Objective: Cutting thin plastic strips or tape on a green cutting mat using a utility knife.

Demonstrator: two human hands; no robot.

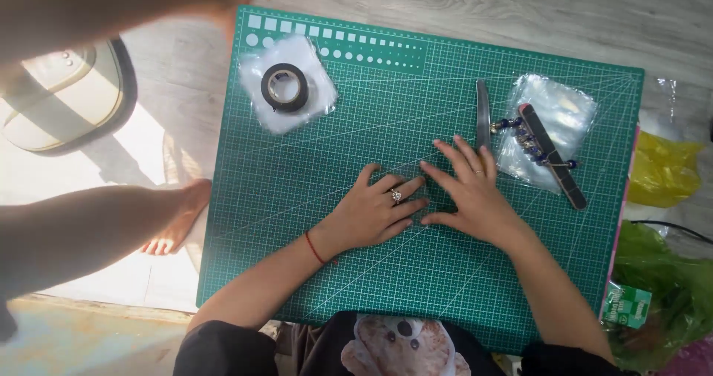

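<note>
Nearby, black tape roll [285,87] on clear bag [316,94], hands [379,211] flat on mat [312,220].

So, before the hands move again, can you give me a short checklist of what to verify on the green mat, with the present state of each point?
1. Left hand flat on the cutting mat: ok.
2. Right hand flat beside it, holding nothing: ok.
3. Anything lying under the fingers: cannot tell.
4. Black tape roll on its clear bag, apart from both hands: ok.
5. Nail file on the beaded piece, apart from the right hand: ok.
6. Grey strip just past the right fingertips; touching: cannot tell.
</note>
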